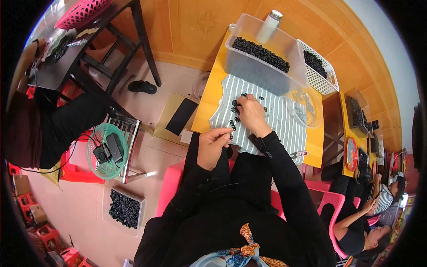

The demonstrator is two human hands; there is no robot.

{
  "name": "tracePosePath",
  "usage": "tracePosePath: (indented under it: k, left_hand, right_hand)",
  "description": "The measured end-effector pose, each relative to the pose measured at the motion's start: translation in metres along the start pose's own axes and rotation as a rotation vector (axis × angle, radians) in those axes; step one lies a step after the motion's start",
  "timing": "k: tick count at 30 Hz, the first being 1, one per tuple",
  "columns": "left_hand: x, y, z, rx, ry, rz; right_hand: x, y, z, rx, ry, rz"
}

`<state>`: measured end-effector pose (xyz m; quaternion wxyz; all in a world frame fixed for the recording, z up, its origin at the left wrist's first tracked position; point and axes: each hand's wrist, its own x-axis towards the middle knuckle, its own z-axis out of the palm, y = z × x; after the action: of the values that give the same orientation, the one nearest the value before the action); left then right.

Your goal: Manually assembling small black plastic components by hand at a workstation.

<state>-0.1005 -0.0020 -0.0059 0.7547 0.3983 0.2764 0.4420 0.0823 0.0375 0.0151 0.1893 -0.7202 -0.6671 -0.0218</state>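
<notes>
A black slipper (142, 87) is seen on the floor (84, 209), a green basket (106, 170) with dark boxes (114, 147) in it is held up by a metal stand (132, 153), and a white bottle (271, 21) is seen by the wooden wall (200, 26).

From where I stand in this room I can't read a single word, label, number or sign anywhere, not even on the white bottle (269, 27) or the clear bin (253, 79)

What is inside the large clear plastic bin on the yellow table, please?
The bin holds many small black pieces, their top layer showing; what lies deeper is covered and cannot be clearly made out.
</notes>
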Motion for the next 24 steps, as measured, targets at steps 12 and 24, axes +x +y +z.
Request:
tracePosePath:
  k: [12,24]
  left_hand:
    - [-0.003,-0.015,0.018,-0.041,-0.081,-0.136]
    - [-0.005,-0.026,0.077,0.078,-0.145,-0.137]
  right_hand:
    - [-0.083,0.015,-0.046,0.061,0.051,-0.029]
    - [-0.142,0.036,-0.059,1.704,0.028,0.587]
